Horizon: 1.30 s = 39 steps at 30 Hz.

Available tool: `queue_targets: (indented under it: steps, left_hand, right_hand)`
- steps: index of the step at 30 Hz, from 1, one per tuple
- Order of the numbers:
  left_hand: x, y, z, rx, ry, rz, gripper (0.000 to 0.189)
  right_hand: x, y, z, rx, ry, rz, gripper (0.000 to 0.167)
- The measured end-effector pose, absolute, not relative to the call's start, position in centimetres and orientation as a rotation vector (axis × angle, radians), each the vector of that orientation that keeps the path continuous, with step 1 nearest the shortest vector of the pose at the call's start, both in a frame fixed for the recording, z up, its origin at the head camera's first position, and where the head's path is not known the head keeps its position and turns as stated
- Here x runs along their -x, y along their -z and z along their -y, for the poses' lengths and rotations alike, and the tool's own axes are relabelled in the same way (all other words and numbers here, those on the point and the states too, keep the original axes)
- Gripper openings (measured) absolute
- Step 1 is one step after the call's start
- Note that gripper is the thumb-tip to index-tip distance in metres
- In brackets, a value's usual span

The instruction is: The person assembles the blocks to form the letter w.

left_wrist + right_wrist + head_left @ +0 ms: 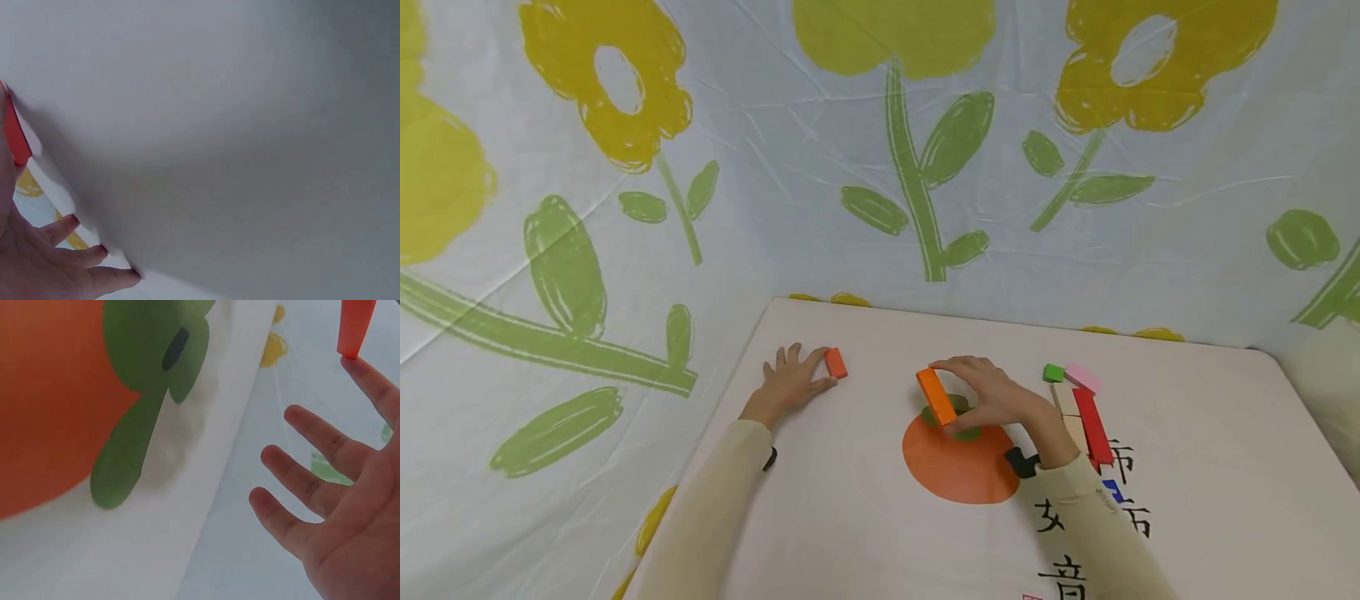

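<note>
At the far left of the table, my left hand [790, 385] pinches a small red-orange block [835, 363] by its ends between thumb and index finger. The other left fingers spread out, their tips touching the white surface in the left wrist view, where part of the block [15, 134] shows at the edge. My right hand [996, 393] holds a longer orange block [937, 397] by its two ends, tilted, over the printed orange fruit. In the right wrist view one end of that block [356, 328] meets a fingertip; the remaining fingers are extended. The right thumb is out of that view.
Right of my right wrist lie a green block [1053, 372], a pink block [1083, 378], pale wooden blocks [1064, 398], a long red block [1093, 425] and a blue piece [1112, 490], partly behind the sleeve. Flowered cloth [820, 250] hangs behind and left of the table.
</note>
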<state>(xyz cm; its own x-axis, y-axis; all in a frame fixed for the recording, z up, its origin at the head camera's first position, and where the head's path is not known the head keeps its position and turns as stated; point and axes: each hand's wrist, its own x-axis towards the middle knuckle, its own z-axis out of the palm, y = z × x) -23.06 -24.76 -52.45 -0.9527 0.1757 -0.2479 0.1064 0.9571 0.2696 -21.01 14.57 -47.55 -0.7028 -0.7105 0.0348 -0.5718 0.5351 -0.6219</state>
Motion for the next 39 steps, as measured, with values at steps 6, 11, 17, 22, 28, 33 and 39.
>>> queue_targets:
  steps: [6, 11, 17, 22, 28, 33, 39]
  left_hand:
    - [23.0, 52.6, 24.7, -0.216, -0.394, -2.840, 0.074]
    - [23.0, 52.7, 24.8, -0.205, -0.401, -2.845, 0.075]
    - [23.0, 52.7, 25.0, -0.199, -0.426, -2.837, 0.079]
    - [23.2, 52.8, 25.2, -0.189, -0.484, -2.818, 0.082]
    - [23.4, 52.4, 25.3, -0.186, -0.537, -2.801, 0.066]
    - [23.5, 52.3, 25.3, -0.197, -0.550, -2.806, 0.062]
    - [23.6, 52.4, 25.2, -0.181, -0.531, -2.808, 0.062]
  right_hand:
    - [21.6, 47.8, -12.6, 1.065, 0.865, -2.537, 0.092]
    - [22.2, 48.0, -10.1, 1.066, 0.852, -2.525, 0.091]
    - [23.1, 48.5, -7.0, 1.051, 0.789, -2.544, 0.090]
    - [23.8, 49.1, -4.9, 1.024, 0.779, -2.556, 0.088]
    - [24.5, 49.9, -2.5, 1.042, 0.728, -2.572, 0.091]
    - [24.4, 50.4, -0.9, 1.010, 0.648, -2.575, 0.094]
    - [24.1, 51.0, 0.2, 0.975, 0.523, -2.597, 0.095]
